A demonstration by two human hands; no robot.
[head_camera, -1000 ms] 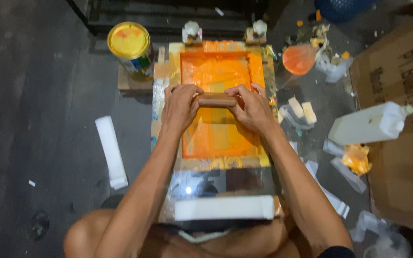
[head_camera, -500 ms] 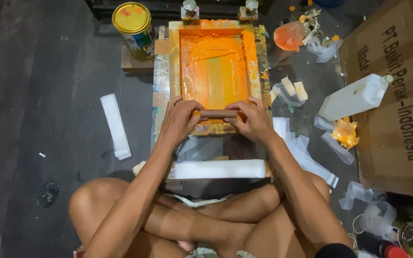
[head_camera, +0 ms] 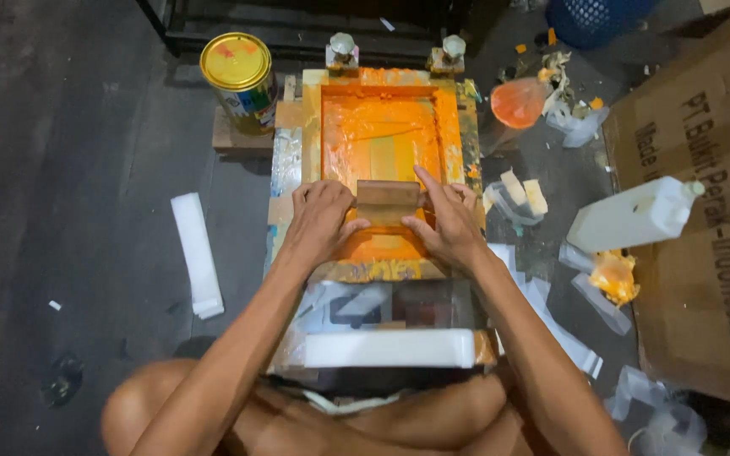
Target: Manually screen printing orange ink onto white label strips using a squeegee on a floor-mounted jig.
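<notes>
An orange-inked printing screen in a wooden frame (head_camera: 313,127) lies on a low board in front of me. Both hands grip a wooden squeegee (head_camera: 387,200) resting on the mesh near the frame's lower half. My left hand (head_camera: 321,219) clasps its left end, fingers curled over the top. My right hand (head_camera: 445,221) holds the right end, with its fingers stretched along the handle. Orange ink (head_camera: 382,127) covers the mesh above the squeegee.
A yellow-lidded paint can (head_camera: 238,76) stands at the back left. A white strip stack (head_camera: 198,253) lies on the floor to the left, another white stack (head_camera: 390,347) near my legs. A white plastic bottle (head_camera: 631,218), a cardboard box (head_camera: 703,186) and ink-stained scraps sit on the right.
The squeegee and both hands moved toward me along the screen, then back up a little, and its handle now shows tilted up. The camera view shifted too.
</notes>
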